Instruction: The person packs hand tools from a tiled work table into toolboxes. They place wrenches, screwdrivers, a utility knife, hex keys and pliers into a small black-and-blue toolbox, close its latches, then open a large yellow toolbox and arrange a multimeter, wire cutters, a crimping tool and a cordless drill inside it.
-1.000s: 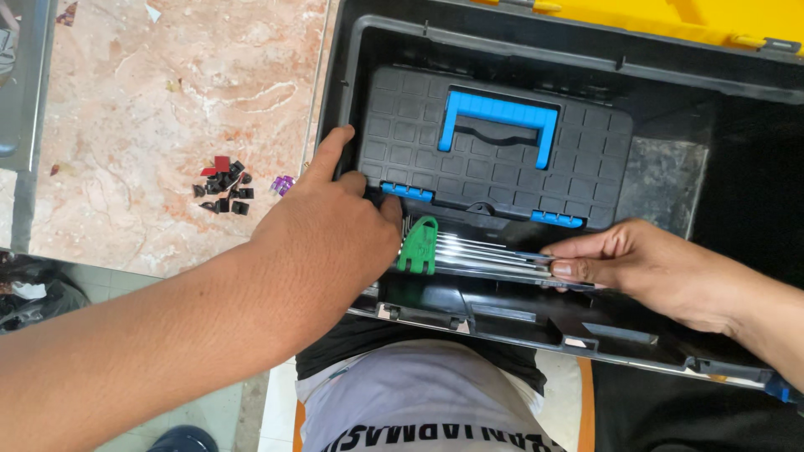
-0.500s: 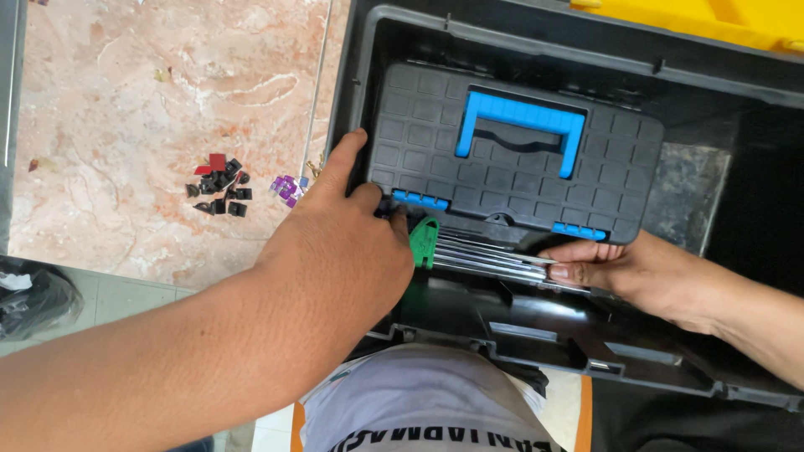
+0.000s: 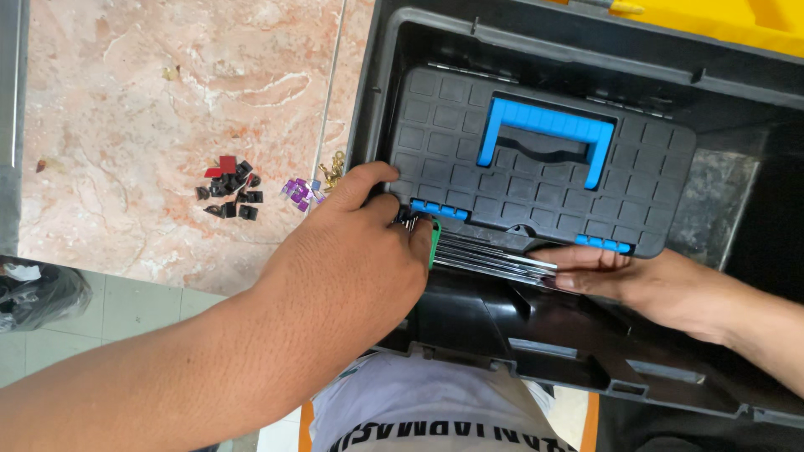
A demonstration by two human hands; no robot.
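Person: a grey shirt (image 3: 419,414) shows at the bottom edge, just under the near wall of the toolbox.
Left hand: the left hand (image 3: 352,264) is curled shut on the green holder (image 3: 434,241) end of a set of hex keys, thumb stretched up to the corner of the small case; most of the holder is hidden under the knuckles.
Hex keys: the hex keys (image 3: 494,255) lie as a flat fan of bright steel rods inside the toolbox, squeezed between its near wall and the small case.
Right hand: the right hand (image 3: 624,280) pinches the long free ends of the rods, fingers flat on top, thumb probably underneath.
Handling: stiff, smooth metal, likely slick and fairly heavy for its bulk; the plastic holder gives the surest hold, since loose rods can splay.
Small case: a dark grey small case (image 3: 536,163) with a blue handle (image 3: 544,134) lies flat just beyond the rods.
Toolbox: the black toolbox (image 3: 469,38) stands open, its yellow lid (image 3: 720,21) at the far edge.
Floor: small black clips (image 3: 228,188) and purple bits (image 3: 300,191) lie on the marbled floor (image 3: 167,100) to the left.
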